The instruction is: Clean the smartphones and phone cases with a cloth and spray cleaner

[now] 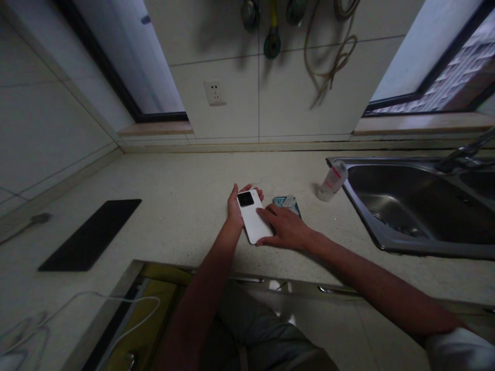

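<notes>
A white phone (253, 219) with a black camera block lies back-up in my left hand (234, 206), whose fingers curl round its far end and left edge. My right hand (284, 226) rests on the phone's right side, fingers stretched flat across it. Just beyond my right hand a small blue-framed packet (288, 202) lies on the pale countertop (181, 201).
A small clear bottle with a red label (332, 180) stands by the steel sink (410, 206) at right. A black rectangular mat (91, 234) lies at left. White cable (127, 304) trails near the counter's front edge. A wall socket (215, 93) is behind.
</notes>
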A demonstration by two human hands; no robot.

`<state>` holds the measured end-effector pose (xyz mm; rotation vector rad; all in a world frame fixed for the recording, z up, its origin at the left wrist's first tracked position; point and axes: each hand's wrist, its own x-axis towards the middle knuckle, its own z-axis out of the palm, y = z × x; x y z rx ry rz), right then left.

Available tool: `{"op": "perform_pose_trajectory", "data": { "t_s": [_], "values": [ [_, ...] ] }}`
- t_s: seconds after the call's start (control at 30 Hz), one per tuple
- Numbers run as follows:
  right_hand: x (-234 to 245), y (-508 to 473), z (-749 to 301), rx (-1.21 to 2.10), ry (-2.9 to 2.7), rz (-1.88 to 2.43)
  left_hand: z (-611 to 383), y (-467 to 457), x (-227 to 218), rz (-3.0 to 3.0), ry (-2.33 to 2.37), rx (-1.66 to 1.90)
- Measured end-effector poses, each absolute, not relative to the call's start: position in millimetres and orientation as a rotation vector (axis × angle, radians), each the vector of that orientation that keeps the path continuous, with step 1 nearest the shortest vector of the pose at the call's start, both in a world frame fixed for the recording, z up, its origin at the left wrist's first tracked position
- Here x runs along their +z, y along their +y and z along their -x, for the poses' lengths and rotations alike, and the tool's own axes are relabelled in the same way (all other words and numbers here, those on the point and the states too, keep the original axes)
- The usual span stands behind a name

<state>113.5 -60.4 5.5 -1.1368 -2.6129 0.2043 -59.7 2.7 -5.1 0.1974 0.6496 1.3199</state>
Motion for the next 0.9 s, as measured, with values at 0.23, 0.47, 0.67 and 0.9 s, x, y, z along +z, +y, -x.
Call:
{"op": "perform_pose_trajectory", "data": {
  "t_s": [0.23,0.47,0.67,0.9],
  "values": [
    [7.6,-60.8,-113.2,0.195,-2.658,1.159,59.5,1.6,-5.0,-0.21,0.654,1.318],
    [8.7,-62.2,-111.5,0.193,-2.661,1.186,59.2,2.6,-4.9,-0.202,0.647,1.317],
    [8.3,-62.3,-111.5,0.188,-2.654,1.19,59.1,1.9,-3.7,-0.205,0.654,1.322],
    [6.3,-60.4,-112.3,0.195,-2.647,1.182,60.3,4.7,-7.5,-0.188,0.638,1.314]
  ]
}}
